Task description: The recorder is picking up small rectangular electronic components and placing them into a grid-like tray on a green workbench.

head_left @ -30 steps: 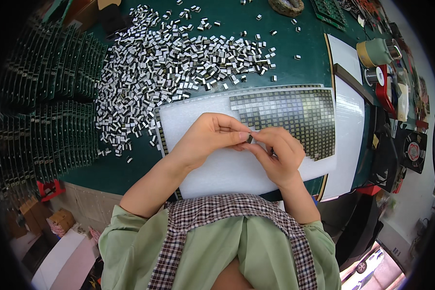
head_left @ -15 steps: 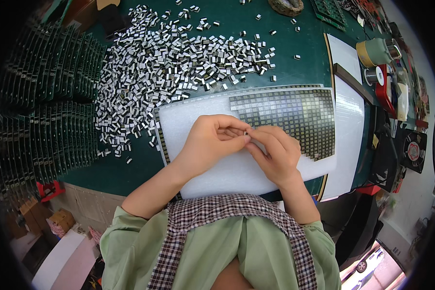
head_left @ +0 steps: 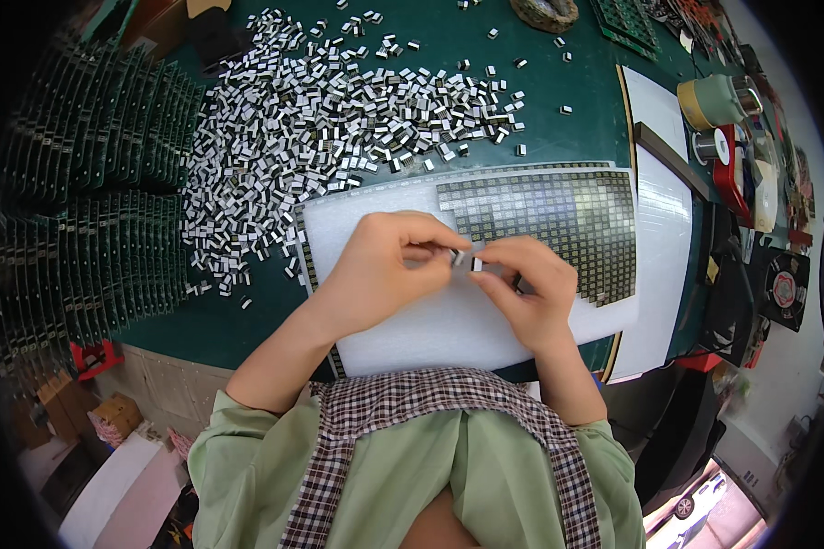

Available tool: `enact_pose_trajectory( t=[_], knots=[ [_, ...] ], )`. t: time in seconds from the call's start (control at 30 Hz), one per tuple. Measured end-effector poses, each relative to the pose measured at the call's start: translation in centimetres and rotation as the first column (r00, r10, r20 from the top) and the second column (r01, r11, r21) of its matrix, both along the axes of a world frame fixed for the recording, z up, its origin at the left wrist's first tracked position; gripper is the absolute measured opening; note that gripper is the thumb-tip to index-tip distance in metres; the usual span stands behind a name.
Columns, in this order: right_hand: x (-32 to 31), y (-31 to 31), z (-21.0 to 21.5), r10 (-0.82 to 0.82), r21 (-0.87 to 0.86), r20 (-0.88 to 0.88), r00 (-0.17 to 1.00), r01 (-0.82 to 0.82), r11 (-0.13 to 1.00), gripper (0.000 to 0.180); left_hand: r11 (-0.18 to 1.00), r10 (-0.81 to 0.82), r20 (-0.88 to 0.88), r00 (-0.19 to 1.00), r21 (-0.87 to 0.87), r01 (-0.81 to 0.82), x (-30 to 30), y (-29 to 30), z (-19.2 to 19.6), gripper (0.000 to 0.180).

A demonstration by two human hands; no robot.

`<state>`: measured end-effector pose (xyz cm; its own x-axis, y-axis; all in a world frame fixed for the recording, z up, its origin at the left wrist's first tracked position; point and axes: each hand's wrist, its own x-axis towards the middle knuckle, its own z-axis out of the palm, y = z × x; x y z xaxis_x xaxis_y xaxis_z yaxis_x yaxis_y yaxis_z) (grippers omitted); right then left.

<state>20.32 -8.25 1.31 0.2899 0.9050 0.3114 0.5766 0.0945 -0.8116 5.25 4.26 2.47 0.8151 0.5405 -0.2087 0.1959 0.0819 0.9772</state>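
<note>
Over a white foam sheet, my two hands are a short gap apart. My left hand pinches a small black-and-white block between thumb and fingertips. A second small block, its white face showing, is gripped by the thumb and forefinger of my right hand. Something dark shows under that hand's curled fingers, too hidden to name. Beyond the hands, tight rows of dark square parts cover the right side of the foam.
A big heap of loose white-and-black blocks spreads across the green table. Green circuit boards stand in dense rows at left. On the right are a white board, a dark bar, a solder wire spool and a green-and-yellow container.
My hands, touching at the fingertips before, have drawn slightly apart. A small block now shows in each pinch, where only one small piece was visible between the fingers.
</note>
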Motion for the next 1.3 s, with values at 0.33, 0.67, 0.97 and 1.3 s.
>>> enact_pose_trajectory(
  t=[0.33,0.67,0.97,1.3],
  knots=[
    [0.2,0.2,-0.4,-0.123,-0.040,-0.194,0.973,0.117,0.992,0.024,0.397,0.008,-0.201,0.980,0.900,0.181,1.9,0.4,-2.3,0.036],
    [0.3,0.0,-0.4,-0.113,0.066,-0.098,0.989,0.120,0.991,0.025,0.983,0.147,0.057,0.987,0.098,-0.152,1.0,0.8,-1.5,0.019],
    [0.3,0.0,-0.3,-0.032,0.081,-0.148,0.989,0.044,0.996,0.026,0.651,0.060,0.159,0.985,-0.754,0.082,0.6,-0.4,-2.2,0.019],
    [0.2,0.1,-0.1,-0.014,0.063,-0.181,0.983,0.026,0.998,0.025,0.669,0.095,0.174,0.980,-0.740,0.067,1.0,-1.0,-2.6,0.017]
  ],
)
